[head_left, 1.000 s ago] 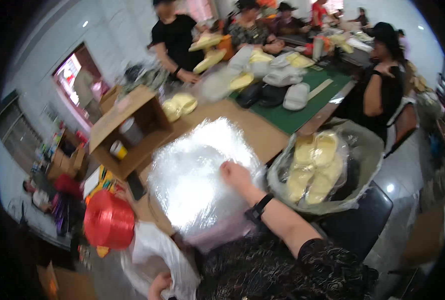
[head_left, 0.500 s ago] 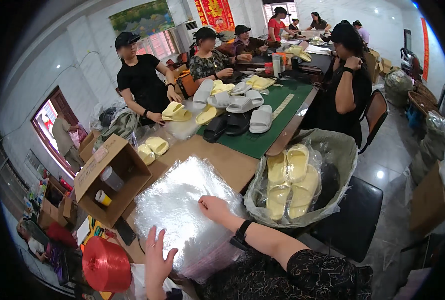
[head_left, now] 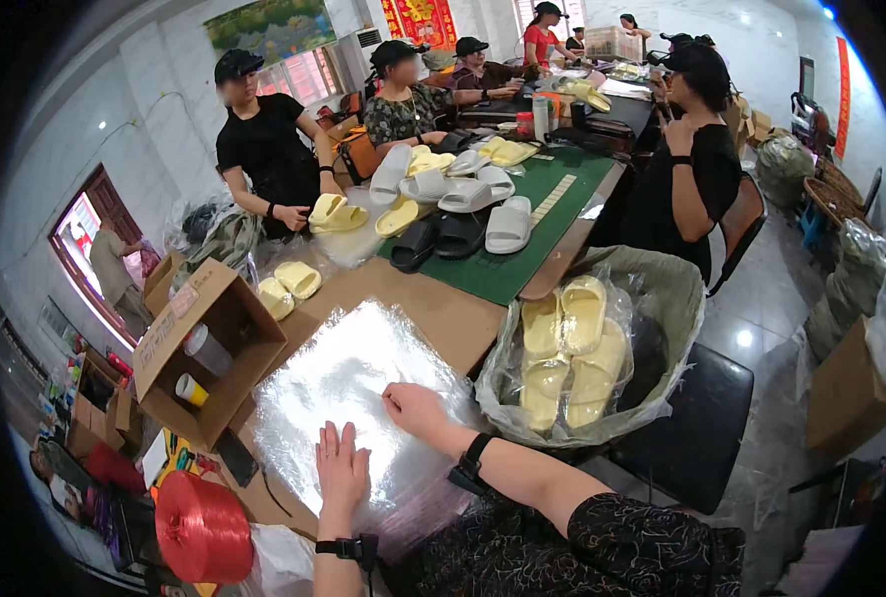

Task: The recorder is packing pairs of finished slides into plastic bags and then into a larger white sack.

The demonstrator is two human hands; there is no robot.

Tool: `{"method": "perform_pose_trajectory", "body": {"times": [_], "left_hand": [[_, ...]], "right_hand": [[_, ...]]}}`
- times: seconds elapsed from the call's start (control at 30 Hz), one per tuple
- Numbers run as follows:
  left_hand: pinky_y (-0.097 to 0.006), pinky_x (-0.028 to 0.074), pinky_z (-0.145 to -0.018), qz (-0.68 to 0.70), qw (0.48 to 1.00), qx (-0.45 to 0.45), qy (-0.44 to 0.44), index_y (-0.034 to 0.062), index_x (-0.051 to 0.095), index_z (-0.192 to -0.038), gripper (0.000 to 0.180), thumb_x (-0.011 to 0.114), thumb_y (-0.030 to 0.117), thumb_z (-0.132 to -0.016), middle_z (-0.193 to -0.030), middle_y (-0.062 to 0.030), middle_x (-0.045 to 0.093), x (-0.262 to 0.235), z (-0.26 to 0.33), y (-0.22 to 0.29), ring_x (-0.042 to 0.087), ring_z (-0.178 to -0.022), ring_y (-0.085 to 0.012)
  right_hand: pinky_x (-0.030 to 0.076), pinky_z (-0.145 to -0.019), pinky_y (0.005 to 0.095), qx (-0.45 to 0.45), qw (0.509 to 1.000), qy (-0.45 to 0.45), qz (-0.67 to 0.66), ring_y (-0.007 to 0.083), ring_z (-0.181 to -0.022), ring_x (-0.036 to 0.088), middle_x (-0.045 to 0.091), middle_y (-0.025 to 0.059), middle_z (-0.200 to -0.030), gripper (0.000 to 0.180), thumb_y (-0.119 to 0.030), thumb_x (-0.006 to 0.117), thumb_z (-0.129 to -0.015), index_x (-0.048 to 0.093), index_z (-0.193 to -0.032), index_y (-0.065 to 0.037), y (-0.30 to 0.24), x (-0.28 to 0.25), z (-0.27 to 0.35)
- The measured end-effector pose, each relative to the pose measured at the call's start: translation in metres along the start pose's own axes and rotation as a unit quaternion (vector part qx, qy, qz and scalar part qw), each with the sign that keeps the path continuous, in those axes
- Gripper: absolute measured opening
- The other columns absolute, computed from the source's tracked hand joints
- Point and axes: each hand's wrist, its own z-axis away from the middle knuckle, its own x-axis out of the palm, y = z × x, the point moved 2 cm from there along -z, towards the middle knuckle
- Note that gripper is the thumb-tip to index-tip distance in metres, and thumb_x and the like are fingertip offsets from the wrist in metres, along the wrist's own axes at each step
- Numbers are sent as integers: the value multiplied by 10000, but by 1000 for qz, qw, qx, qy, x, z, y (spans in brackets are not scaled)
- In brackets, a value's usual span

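A shiny stack of clear plastic bags lies on the table right in front of me. My left hand rests on the near part of the stack, its fingers stretched out and nothing in them. Over the middle of the stack my right hand is closed, fingers curled down toward the plastic. Whether a bag edge is pinched in it is hidden. Just right of the stack stands a lined sack bin holding yellow slide sandals in clear bags.
An open cardboard box and a red twine roll are on the left. Ahead, grey, black and yellow slides cover part of a green mat. Co-workers sit and stand around the table. A black chair seat is at right.
My left hand has moved forward and right, coming down onto the plastic stack. My right hand stays closed over the stack. The view has shifted slightly.
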Motion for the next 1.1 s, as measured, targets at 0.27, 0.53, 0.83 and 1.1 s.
{"method": "perform_pose_trajectory", "body": {"times": [0.27, 0.53, 0.83, 1.1], "left_hand": [[-522, 172, -1175, 4, 1000, -22, 20, 89, 466, -1440, 542, 510, 320, -952, -1536, -277, 310, 5, 2, 6, 256, -1438, -427], [-511, 186, -1179, 28, 997, -26, 67, 91, 529, -1390, 534, 557, 353, -925, -1507, -271, 366, 5, 3, 5, 306, -1418, -419], [-485, 188, -1186, 41, 996, -52, 59, 123, 546, -1384, 538, 579, 376, -911, -1530, -232, 352, 6, 9, 6, 280, -1444, -377], [-517, 198, -1174, 31, 998, -34, 53, 95, 529, -1388, 541, 577, 348, -912, -1510, -263, 365, 7, 1, 9, 294, -1424, -418]], "right_hand": [[512, -678, 437, 1, 1000, -10, 9, 331, -773, 650, 674, 117, -803, 150, -222, 598, -888, 680, -916, -99, 3, -1, 1], [509, -695, 446, 32, 997, -66, -16, 354, -801, 649, 688, 130, -857, 178, -214, 574, -898, 677, -938, -75, -5, -10, -3], [501, -646, 336, 91, 960, -179, -194, 189, -727, 633, 686, 96, -818, 234, -194, 665, -864, 694, -1023, -24, 20, -13, -15], [488, -582, 252, 200, 923, -196, -266, 96, -718, 609, 664, 7, -850, 293, -258, 649, -924, 700, -1102, -32, 64, -68, -86]]}}
